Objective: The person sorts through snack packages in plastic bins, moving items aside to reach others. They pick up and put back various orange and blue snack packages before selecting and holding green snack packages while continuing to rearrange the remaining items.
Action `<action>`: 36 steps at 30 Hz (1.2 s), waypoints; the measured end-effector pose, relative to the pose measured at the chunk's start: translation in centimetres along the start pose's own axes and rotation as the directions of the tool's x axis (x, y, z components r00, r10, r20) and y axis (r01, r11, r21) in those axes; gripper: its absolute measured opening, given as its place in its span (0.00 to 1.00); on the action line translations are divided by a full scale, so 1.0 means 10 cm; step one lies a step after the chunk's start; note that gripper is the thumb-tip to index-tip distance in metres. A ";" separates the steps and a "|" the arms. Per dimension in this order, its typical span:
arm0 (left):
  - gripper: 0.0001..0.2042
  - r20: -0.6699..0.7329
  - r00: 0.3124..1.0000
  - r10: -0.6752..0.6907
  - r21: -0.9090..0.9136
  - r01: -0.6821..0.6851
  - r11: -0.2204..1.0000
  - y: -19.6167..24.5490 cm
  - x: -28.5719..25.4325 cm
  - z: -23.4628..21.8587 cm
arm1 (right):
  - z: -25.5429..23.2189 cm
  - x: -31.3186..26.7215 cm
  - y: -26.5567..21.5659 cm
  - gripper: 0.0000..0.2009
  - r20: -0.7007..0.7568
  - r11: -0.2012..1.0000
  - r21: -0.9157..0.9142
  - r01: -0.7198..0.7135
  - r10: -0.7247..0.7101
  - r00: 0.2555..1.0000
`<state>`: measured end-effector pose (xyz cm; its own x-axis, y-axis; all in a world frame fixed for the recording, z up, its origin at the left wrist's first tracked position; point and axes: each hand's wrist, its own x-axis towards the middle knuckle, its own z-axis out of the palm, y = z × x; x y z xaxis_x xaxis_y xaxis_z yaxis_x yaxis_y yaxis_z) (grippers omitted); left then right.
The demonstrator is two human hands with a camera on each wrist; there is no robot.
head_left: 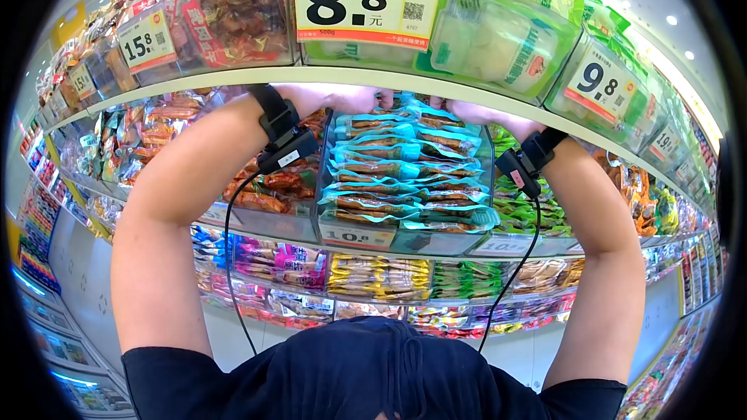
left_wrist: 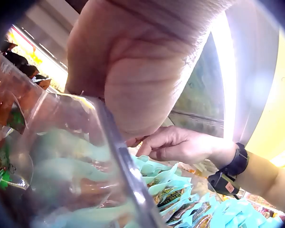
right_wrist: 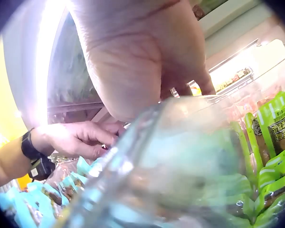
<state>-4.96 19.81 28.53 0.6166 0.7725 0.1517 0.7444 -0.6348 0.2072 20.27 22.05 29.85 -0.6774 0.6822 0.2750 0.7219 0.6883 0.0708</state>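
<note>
Both hands reach under the upper shelf to the back of a clear bin (head_left: 318,206) of blue snack packets (head_left: 377,169), which stand in two rows. My left hand (head_left: 342,99) is over the left side, its fingers bent downward at the rear packets in the right wrist view. My right hand (head_left: 490,113) comes in from the right, and its fingers (left_wrist: 156,142) are bent close over the packets in the left wrist view. Palms and bin walls hide most fingertips; I cannot tell whether either hand pinches a packet.
The upper shelf edge (head_left: 373,78), with bins and a large price tag (head_left: 366,4) above it, runs just over the wrists. Green packets (head_left: 529,206) fill the bin at right, reddish-brown snacks (head_left: 272,190) the one at left. Lower shelves carry yellow packets (head_left: 379,276).
</note>
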 end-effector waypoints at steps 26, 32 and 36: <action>0.12 -0.019 0.999 0.029 0.067 -0.028 0.997 0.09 -0.09 -0.12 | -0.03 -0.05 0.04 0.16 -0.020 0.999 0.043 0.010 -0.009 1.000; 0.12 -0.029 0.999 0.030 0.073 -0.028 0.997 0.07 -0.14 -0.14 | -0.09 -0.15 0.04 0.16 -0.021 0.999 0.047 0.018 -0.017 1.000; 0.12 -0.030 0.999 0.027 0.074 -0.025 0.997 0.07 -0.21 -0.18 | -0.10 -0.19 0.04 0.16 -0.013 0.999 0.047 0.015 -0.015 1.000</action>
<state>-6.20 17.83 30.09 0.6284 0.7553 0.1863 0.7460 -0.6529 0.1311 21.94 20.77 30.31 -0.6862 0.6688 0.2861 0.7040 0.7096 0.0295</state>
